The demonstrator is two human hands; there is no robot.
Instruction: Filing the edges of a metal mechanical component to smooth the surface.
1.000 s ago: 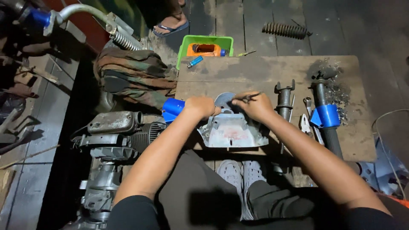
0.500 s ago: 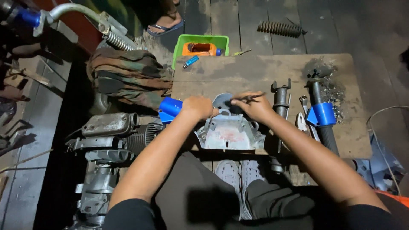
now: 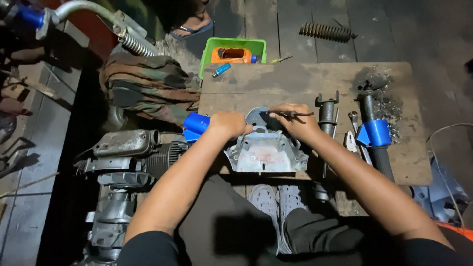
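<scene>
The left hand (image 3: 227,124) grips the top edge of a dull grey cast-metal cover (image 3: 266,152) on the worn wooden counter (image 3: 295,81). The right hand (image 3: 295,122) pinches a thin dark rod-like tool (image 3: 290,114), its tip hidden against the cover.

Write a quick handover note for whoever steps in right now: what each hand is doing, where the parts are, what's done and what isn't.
Left hand: gripping the top left of the grey metal casting on the wooden board.
Right hand: pinching a thin dark tool at the casting's top edge.
Nearby: blue cylinder by the left wrist, blue-sleeved shaft to the right, green tray behind.
Done: casting is set on the board and steadied.
Left: work at the top edge looks unfinished.
</scene>
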